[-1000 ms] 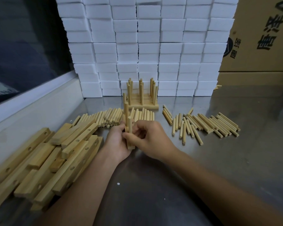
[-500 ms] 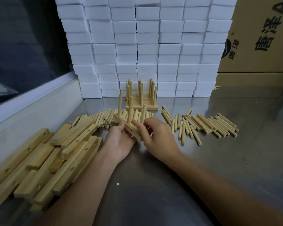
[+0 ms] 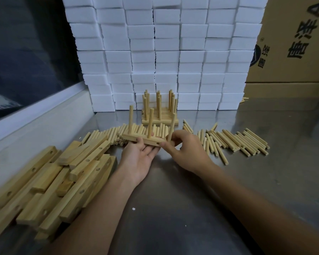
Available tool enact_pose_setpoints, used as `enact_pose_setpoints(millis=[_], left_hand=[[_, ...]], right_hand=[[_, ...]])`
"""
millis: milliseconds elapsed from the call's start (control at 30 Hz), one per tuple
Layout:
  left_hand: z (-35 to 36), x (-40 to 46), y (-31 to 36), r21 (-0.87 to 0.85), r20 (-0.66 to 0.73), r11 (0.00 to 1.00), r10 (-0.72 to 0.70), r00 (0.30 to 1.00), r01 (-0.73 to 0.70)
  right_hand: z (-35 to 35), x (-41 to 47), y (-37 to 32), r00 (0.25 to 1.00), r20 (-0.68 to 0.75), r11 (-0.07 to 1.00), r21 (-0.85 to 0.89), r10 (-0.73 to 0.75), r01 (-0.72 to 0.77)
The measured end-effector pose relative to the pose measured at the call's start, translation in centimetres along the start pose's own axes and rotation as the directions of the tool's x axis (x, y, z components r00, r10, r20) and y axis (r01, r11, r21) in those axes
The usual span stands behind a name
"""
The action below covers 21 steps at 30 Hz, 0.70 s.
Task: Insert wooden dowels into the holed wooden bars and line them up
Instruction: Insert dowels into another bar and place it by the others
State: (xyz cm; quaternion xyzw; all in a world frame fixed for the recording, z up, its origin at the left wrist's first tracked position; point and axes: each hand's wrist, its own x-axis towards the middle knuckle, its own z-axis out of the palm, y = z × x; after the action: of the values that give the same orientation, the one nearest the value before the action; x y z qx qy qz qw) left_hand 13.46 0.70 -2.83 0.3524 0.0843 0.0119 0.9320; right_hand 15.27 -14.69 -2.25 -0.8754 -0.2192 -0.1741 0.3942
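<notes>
Nearest on the left of the steel table [image 3: 173, 208] lies a loose heap of holed wooden bars [image 3: 50, 181], overlapping at odd angles. Just beyond its far right edge, the left hand [image 3: 138, 159] is turned palm up, its fingers nearly straight under a single bar [image 3: 144, 140], carrying it level just above the table. Three dowels stand upright in that bar: the left dowel [image 3: 130, 119], the middle dowel [image 3: 150, 123] and the right dowel [image 3: 171, 127], which leans slightly. The right hand [image 3: 184, 150] pinches the foot of the right dowel between thumb and forefinger at the bar's right end. Behind the hands lies a row of loose dowels [image 3: 107, 136], and to the right a second spread of dowels [image 3: 234, 140]. Farther back stands a finished group of bars with upright dowels [image 3: 159, 111], close to a wall of white foam blocks [image 3: 166, 52], with a cardboard box [image 3: 293, 43] at far right.
</notes>
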Motion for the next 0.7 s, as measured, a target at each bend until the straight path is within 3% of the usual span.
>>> enact_pose_setpoints(millis=[300, 433, 700], left_hand=[[0.3, -0.3, 0.0, 0.048, 0.015, 0.999, -0.001, 1.000, 0.001], [0.3, -0.3, 0.0, 0.050, -0.006, 0.999, -0.013, 1.000, 0.013], [0.9, -0.6, -0.2, 0.112, -0.026, 0.993, 0.026, 0.999, -0.023]], right_hand=[[-0.9, 0.5, 0.6, 0.999, 0.023, 0.999, 0.001, 0.047, -0.047], [-0.8, 0.4, 0.9, 0.998, 0.062, 0.996, -0.086, 0.012, -0.007], [-1.2, 0.5, 1.7, 0.998, -0.031, 0.995, -0.080, 0.062, -0.064]])
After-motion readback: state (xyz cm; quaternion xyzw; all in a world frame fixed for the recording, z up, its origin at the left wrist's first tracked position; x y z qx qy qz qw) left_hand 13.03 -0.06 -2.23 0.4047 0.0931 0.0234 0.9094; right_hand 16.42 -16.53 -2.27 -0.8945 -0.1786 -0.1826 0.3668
